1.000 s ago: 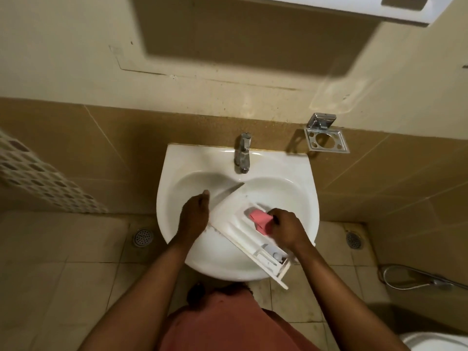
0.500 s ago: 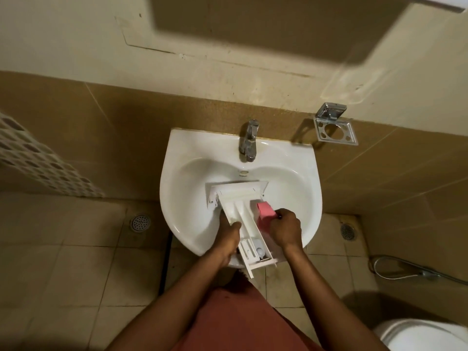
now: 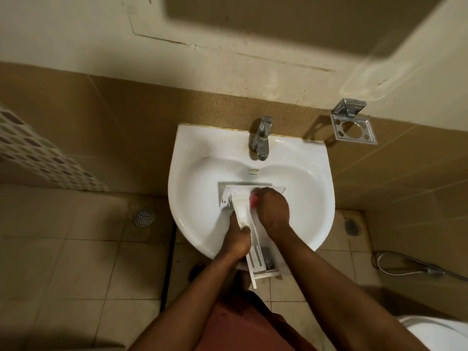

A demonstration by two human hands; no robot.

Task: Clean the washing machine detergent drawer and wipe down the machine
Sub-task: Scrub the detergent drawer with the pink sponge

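Being scrubbed in a white sink [image 3: 314, 173] is a white plastic drawer [image 3: 243, 211], seen from above. The drawer is being held lengthwise in the basin, with its wide front panel below the tap [image 3: 260, 138] and its back end jutting past the near rim. It is being steadied by the left hand [image 3: 238, 243], whose grip is being closed round the drawer's left wall about halfway along, thumb on top. A pink sponge [image 3: 254, 198] is being pressed against the drawer just behind the front panel by the right hand [image 3: 274, 211]. That grip is being curled tightly over the sponge, so only a pink edge is being shown.

The drawer is being judged light and stiff: a thin moulded shell with slender partitions that could probably be cracked if twisted or knocked against the porcelain. If wet or soapy, it is likely being made slippery. The safest hold is being judged to be the outer side walls near the middle, or the broad front panel, not the small inserts at the back. The sponge is being judged soft and easily squeezed.

No brand or label can be read on the drawer. A small mark [image 3: 253, 171] is being shown under the tap, but it is too small to be made out.
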